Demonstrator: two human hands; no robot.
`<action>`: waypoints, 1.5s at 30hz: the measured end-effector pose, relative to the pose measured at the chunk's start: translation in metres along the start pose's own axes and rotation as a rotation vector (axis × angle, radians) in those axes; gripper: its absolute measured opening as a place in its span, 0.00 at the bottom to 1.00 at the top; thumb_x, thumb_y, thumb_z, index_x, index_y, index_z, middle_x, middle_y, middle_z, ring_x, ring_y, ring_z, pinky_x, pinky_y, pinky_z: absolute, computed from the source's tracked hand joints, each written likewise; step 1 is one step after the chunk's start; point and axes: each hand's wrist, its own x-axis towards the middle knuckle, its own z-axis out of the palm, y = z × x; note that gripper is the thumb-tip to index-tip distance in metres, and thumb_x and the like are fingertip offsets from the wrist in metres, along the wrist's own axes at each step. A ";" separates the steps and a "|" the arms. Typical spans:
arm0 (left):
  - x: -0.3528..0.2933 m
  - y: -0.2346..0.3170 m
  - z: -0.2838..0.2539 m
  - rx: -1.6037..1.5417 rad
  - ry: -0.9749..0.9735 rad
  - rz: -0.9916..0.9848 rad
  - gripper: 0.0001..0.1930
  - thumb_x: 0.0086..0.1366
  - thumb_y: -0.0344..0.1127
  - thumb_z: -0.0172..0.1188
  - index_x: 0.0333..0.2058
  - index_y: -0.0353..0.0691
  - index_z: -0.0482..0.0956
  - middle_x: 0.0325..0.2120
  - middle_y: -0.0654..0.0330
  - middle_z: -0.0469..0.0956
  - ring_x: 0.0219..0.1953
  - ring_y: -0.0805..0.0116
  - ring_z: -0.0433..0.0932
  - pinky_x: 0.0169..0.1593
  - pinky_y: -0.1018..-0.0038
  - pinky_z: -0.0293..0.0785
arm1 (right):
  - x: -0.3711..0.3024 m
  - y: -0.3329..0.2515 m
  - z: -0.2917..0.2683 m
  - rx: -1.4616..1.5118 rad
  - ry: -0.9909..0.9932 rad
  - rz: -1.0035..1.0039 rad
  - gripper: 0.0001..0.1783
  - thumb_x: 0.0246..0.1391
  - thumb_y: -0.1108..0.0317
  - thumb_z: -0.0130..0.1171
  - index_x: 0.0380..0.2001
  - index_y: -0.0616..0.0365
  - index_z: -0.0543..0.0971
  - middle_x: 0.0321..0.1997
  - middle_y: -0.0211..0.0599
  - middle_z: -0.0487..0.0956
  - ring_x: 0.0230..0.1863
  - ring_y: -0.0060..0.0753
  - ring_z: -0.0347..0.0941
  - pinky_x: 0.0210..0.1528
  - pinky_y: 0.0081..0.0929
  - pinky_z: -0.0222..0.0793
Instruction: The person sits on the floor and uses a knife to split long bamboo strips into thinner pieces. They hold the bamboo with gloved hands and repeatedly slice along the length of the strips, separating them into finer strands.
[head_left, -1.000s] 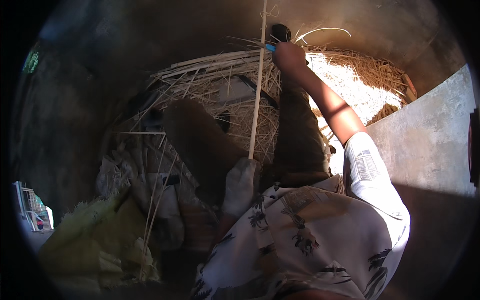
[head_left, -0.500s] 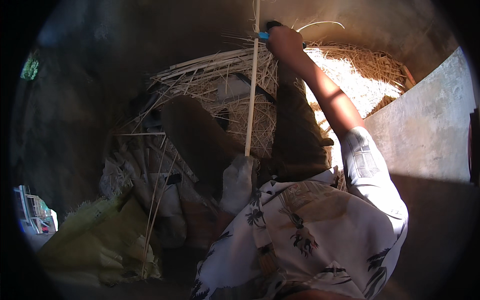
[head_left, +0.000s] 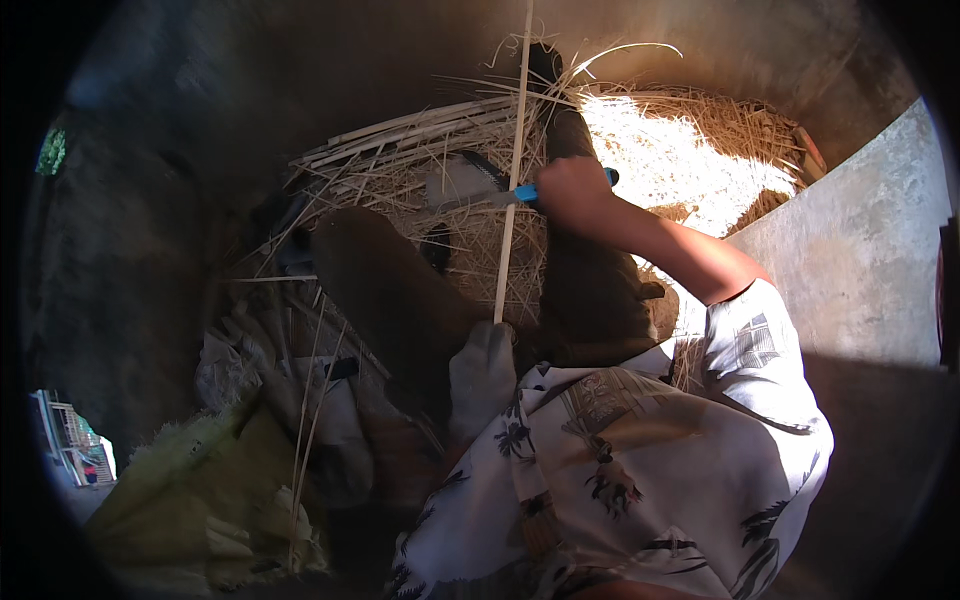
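A long pale strip (head_left: 513,170), like split bamboo or cane, runs upright through the middle of the view. My left hand (head_left: 482,365), in a pale glove, is closed round its lower end near my lap; the fingers are partly hidden. My bare right hand (head_left: 574,190) grips a knife (head_left: 527,192) with a blue and black handle. The knife's blade points left and crosses the strip at about mid-length. Beneath the strip are my two outstretched legs, in dark trousers.
Thin shavings (head_left: 690,150) are heaped beyond and right of my legs, partly sunlit. Several longer strips (head_left: 400,125) lie at the far left of the heap. A greenish sack (head_left: 200,490) sits at the lower left. A grey wall (head_left: 850,240) stands at right.
My right hand has drawn the knife down along the strip toward me, from near its far end to mid-length. My left hand keeps its hold, and the strip's top has shifted slightly right.
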 end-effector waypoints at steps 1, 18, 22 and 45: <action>0.004 0.011 -0.004 0.082 -0.060 -0.040 0.07 0.68 0.35 0.55 0.42 0.42 0.74 0.38 0.48 0.76 0.38 0.45 0.81 0.40 0.54 0.79 | -0.008 0.004 0.000 -0.003 0.013 0.034 0.08 0.51 0.66 0.59 0.22 0.53 0.84 0.25 0.44 0.84 0.29 0.47 0.84 0.31 0.42 0.79; -0.004 0.004 0.008 0.215 0.057 0.056 0.07 0.71 0.37 0.53 0.41 0.41 0.75 0.35 0.50 0.75 0.31 0.51 0.83 0.31 0.59 0.81 | -0.037 -0.016 -0.011 -0.025 -0.159 -0.091 0.07 0.52 0.68 0.60 0.26 0.55 0.85 0.28 0.44 0.84 0.31 0.48 0.85 0.33 0.42 0.81; -0.006 0.011 0.005 0.238 0.098 0.023 0.06 0.68 0.35 0.54 0.40 0.41 0.75 0.36 0.54 0.74 0.29 0.57 0.83 0.29 0.64 0.81 | -0.034 -0.020 -0.015 0.005 -0.159 -0.104 0.06 0.52 0.68 0.61 0.26 0.54 0.85 0.28 0.44 0.84 0.30 0.48 0.84 0.33 0.41 0.81; 0.001 0.006 -0.006 -0.013 -0.028 0.029 0.06 0.71 0.37 0.54 0.40 0.42 0.74 0.43 0.45 0.77 0.34 0.42 0.83 0.34 0.52 0.81 | 0.000 0.023 0.001 -0.117 0.153 -0.131 0.06 0.48 0.66 0.62 0.19 0.49 0.83 0.22 0.35 0.82 0.27 0.41 0.83 0.28 0.36 0.78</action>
